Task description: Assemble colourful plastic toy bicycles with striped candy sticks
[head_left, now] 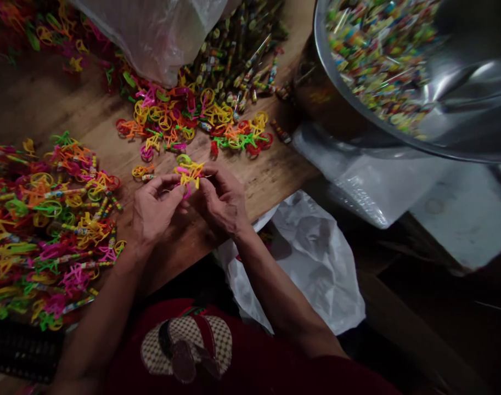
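Observation:
Near the front edge of the wooden table (258,184), my left hand (157,208) and my right hand (225,200) meet around a small yellow and pink plastic toy (190,176). Fingertips of both hands pinch it from either side. Just beyond my hands lies a loose pile of colourful plastic toy pieces (163,118), some shaped like small bicycles. An orange and yellow piece (143,171) rests beside my left fingers. Left of my left forearm spreads a large heap of toys mixed with candy-filled tubes (52,219).
A big metal bowl (357,104) holding many small candy tubes stands at the upper right. Behind the toys are a clear plastic bag (155,38) and a pile of candy tubes (234,60). A white bag (316,263) hangs below the table edge.

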Action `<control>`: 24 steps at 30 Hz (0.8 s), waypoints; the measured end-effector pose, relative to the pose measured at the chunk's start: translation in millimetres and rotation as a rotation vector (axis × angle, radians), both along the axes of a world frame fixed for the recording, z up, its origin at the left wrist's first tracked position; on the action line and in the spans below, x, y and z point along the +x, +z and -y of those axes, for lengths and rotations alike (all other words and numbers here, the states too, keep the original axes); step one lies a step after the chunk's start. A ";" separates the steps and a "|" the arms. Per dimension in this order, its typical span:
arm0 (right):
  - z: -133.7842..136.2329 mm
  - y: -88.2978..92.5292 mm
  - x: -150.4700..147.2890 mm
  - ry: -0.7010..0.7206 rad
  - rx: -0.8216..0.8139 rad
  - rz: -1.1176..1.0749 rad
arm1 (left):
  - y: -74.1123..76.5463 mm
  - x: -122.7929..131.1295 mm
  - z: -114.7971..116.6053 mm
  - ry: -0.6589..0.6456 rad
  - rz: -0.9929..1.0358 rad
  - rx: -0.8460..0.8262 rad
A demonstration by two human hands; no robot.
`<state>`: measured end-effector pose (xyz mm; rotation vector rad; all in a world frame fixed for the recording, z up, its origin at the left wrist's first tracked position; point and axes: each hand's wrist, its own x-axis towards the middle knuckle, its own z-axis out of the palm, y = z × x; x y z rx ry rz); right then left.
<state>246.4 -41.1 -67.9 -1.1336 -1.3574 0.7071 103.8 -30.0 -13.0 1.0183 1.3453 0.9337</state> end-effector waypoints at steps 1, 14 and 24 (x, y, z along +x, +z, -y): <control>-0.9 -0.5 0.0 0.010 0.000 -0.011 | 0.4 0.9 -0.1 0.000 0.021 -0.010; -0.3 -7.7 11.1 0.130 -0.320 -0.406 | 3.3 -0.1 -1.0 -0.132 0.043 -0.095; 11.3 -0.4 -6.3 -0.233 -0.197 -0.365 | 6.2 19.7 2.8 -0.157 0.221 -0.213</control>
